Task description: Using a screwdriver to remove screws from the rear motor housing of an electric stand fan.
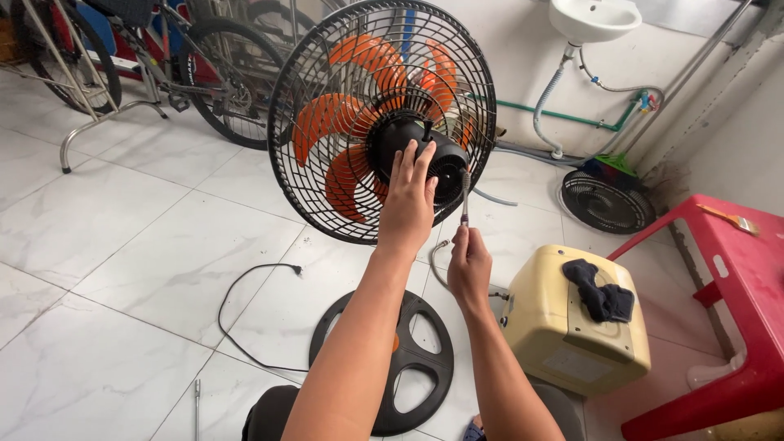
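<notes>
While left hand hides motor housing | right hand pinches screwdriver

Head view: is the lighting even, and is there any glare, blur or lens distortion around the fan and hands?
Head view: soft, even daylight, faint shadows on the glossy floor tiles; fan, left hand and right hand look sharp; mild sheen on the tiles, no harsh glare; wide-angle bending toward the edges, seen in the red table.

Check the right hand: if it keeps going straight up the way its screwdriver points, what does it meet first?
Likely the black motor housing of the fan. The right hand holds a screwdriver pointing up beside the housing, near the left hand. Depth is unclear; the tip may already touch.
</notes>
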